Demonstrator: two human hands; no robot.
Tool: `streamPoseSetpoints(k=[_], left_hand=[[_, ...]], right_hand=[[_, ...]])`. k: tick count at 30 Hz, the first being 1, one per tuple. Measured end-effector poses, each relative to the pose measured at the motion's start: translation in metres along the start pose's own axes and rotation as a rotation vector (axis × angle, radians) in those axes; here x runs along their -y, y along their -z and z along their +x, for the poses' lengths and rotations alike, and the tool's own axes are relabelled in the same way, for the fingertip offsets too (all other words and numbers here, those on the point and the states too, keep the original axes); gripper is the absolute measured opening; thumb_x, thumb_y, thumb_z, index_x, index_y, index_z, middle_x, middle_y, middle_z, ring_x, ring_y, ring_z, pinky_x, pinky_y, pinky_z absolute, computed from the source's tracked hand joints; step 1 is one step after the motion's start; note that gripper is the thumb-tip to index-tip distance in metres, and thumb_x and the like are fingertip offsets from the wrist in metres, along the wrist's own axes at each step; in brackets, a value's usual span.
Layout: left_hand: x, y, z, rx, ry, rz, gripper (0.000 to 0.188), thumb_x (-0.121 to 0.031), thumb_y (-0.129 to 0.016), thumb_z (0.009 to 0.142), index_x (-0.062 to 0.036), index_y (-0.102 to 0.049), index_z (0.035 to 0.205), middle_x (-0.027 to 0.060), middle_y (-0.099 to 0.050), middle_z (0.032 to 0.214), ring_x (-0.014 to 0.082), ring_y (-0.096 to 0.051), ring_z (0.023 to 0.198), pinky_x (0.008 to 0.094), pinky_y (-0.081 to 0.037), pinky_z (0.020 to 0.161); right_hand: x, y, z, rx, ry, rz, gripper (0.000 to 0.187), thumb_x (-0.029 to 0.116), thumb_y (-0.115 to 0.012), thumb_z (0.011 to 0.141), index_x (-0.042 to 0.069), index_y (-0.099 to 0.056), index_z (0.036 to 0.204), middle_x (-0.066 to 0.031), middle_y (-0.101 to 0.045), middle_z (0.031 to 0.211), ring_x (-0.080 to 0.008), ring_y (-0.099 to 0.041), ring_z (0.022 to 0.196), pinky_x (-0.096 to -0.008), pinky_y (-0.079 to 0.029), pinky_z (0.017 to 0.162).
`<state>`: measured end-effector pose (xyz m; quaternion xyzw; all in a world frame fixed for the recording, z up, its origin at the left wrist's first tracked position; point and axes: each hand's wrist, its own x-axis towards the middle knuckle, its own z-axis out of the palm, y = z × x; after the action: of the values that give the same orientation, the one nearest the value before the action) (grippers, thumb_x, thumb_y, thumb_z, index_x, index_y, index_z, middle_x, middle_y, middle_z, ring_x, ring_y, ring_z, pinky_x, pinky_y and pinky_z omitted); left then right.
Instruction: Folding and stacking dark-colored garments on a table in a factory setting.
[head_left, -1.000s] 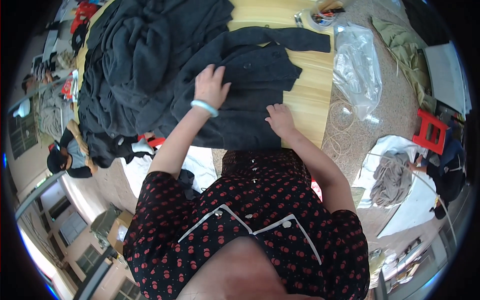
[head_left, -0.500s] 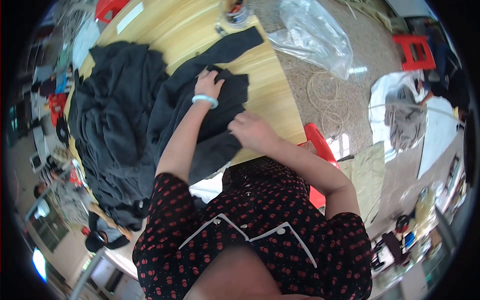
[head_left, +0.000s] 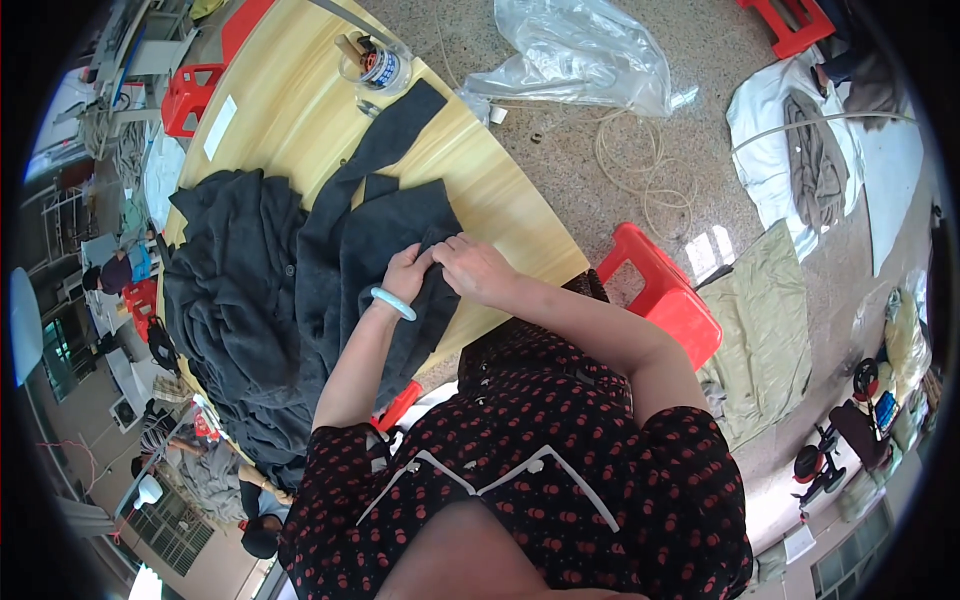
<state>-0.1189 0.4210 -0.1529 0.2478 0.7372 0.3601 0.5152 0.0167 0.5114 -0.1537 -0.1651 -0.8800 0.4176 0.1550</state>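
Observation:
A dark grey garment [head_left: 395,215] lies spread on the pale wooden table, with one sleeve stretched toward the far edge. My left hand [head_left: 405,275], with a pale bangle on its wrist, pinches the cloth near the garment's right edge. Fingertips nearly touching it, my right hand [head_left: 475,268] grips the same edge from the right. A small fold of cloth seems to be between them, but the fingers cover most of it. Left of my hands, a large heap of the same dark garments [head_left: 230,290] covers the table's side, and a round button shows on it.
A clear plastic jar of tools [head_left: 378,70] stands on the far part of the table [head_left: 480,170]. On the floor lie a clear plastic bag [head_left: 590,60] and a thin coiled cord [head_left: 640,165]. A red stool [head_left: 665,300] stands by my right arm. Other people work farther off.
My left hand has drawn nearer and closed on the cloth beside my right hand. The right hand has closed on the garment's edge too. The whole view has shifted with my head.

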Motion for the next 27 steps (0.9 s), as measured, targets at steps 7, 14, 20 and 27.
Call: streamPoseSetpoints(k=[7, 14, 20, 27], left_hand=[[0.002, 0.004, 0.008, 0.058, 0.073, 0.118, 0.019, -0.016, -0.049, 0.082, 0.0019, -0.056, 0.082, 0.0084, -0.059, 0.074, 0.0138, -0.052, 0.07, 0.0276, -0.04, 0.065], [0.023, 0.011, 0.024, 0.272, -0.069, 0.321, 0.034, -0.023, -0.05, 0.079, 0.005, -0.051, 0.098, 0.0238, -0.052, 0.101, 0.0302, -0.051, 0.094, 0.0328, -0.039, 0.08], [0.025, 0.0, 0.006, 0.115, 0.024, 0.498, 0.067, -0.029, -0.064, 0.067, 0.0047, -0.033, 0.117, 0.0244, -0.051, 0.102, 0.0343, -0.052, 0.095, 0.0355, -0.041, 0.082], [0.007, -0.02, 0.024, -0.468, -0.198, 0.496, 0.05, -0.024, -0.062, 0.072, 0.0003, -0.041, 0.111, 0.0205, -0.05, 0.097, 0.0354, -0.05, 0.088, 0.0393, -0.043, 0.076]], right_hand=[[-0.011, -0.01, -0.005, -0.02, -0.042, -0.077, 0.013, 0.005, -0.048, 0.068, 0.002, -0.048, 0.081, -0.0128, -0.052, 0.076, -0.0271, -0.051, 0.077, -0.0341, -0.042, 0.07], [-0.02, -0.024, 0.001, 0.085, -0.077, -0.216, 0.009, 0.006, -0.047, 0.07, 0.003, -0.048, 0.079, -0.0129, -0.051, 0.076, -0.0264, -0.051, 0.079, -0.0339, -0.042, 0.07], [-0.034, -0.033, 0.015, 0.214, -0.016, -0.272, 0.017, 0.007, -0.055, 0.064, 0.003, -0.049, 0.079, -0.0135, -0.053, 0.077, -0.028, -0.052, 0.077, -0.0359, -0.043, 0.07], [-0.07, 0.019, 0.011, 0.192, -0.16, 0.119, 0.017, 0.011, -0.054, 0.073, 0.002, -0.053, 0.087, -0.0164, -0.056, 0.08, -0.0299, -0.055, 0.076, -0.0369, -0.044, 0.067]])
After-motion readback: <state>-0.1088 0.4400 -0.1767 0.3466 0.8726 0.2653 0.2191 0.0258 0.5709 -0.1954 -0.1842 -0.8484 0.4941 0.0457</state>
